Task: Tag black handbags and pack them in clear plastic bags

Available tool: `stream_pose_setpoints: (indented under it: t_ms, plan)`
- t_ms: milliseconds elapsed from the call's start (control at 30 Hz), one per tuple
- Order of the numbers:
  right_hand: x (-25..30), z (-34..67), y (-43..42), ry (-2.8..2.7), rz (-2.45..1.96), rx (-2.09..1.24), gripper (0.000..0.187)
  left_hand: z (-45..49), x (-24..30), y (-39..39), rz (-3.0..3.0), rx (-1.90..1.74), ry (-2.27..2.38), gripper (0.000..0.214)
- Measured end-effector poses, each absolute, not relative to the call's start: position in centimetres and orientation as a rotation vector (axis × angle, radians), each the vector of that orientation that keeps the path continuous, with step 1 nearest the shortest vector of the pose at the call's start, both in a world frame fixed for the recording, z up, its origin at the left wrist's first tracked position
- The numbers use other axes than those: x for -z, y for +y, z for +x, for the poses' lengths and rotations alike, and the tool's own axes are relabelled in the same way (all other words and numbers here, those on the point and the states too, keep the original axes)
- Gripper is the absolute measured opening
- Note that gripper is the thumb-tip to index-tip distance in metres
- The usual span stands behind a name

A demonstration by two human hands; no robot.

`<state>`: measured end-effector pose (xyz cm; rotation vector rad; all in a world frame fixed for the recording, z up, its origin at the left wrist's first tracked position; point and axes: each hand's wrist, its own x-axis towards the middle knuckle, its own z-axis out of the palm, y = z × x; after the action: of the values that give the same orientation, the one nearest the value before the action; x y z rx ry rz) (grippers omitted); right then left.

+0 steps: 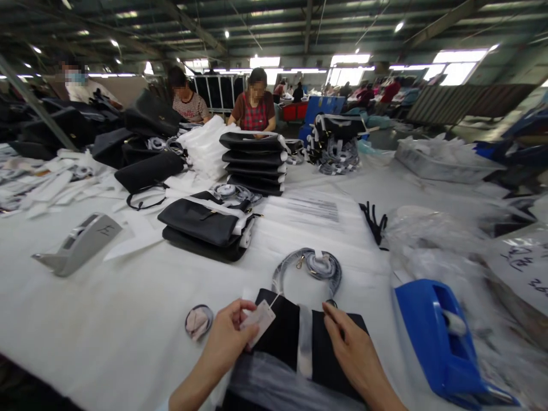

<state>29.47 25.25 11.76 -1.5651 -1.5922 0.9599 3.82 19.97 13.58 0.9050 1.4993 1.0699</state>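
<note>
A black handbag (285,334) lies right in front of me, with a pale strip (305,342) down its middle and clear plastic film (274,379) over its lower part. Pinched between the thumb and fingers of my left hand (229,334) is a white hang tag (263,321), which a thin string joins to the bag's upper edge. My right hand (353,351) rests on the bag's right side, its fingers stretched out and holding nothing. Beyond the bag's top edge lie a wrapped handle and a coiled strap (320,267) with a gold clasp.
A blue tape dispenser (436,342) stands at right, a grey one (79,245) at left. A small round dish (198,322) sits beside my left hand. Folded black bags (205,225) and a taller stack (252,162) stand ahead. Plastic bags (449,245) cover the right. Several people work beyond.
</note>
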Motion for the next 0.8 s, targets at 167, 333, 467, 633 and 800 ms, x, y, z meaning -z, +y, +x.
stream_pose_setpoints:
  t_ms: [167, 333, 467, 633, 800]
  plan:
    - [-13.1, 29.1, 22.4, -1.756, -1.471, -0.878, 0.039, 3.8, -11.3, 17.6, 0.886, -0.936, 1.632, 0.025]
    - [-14.5, 24.5, 23.7, -2.123, -1.243, -0.767, 0.045, 4.6, -13.0, 18.3, 1.141, -0.882, 1.621, 0.027]
    - [-13.6, 22.5, 25.1, -2.365, -1.247, -0.66, 0.048, 3.4, -13.7, 17.2, 1.225, -1.038, 1.639, 0.031]
    - [-10.1, 23.0, 25.7, -2.471, -1.338, -0.648, 0.053, -0.6, -11.5, 12.7, 1.013, -1.176, 1.784, 0.047]
    - [-9.2, 23.5, 26.7, -2.448, -1.421, -0.583, 0.04, -1.5, -6.5, 6.9, 0.649, -1.126, 1.833, 0.069]
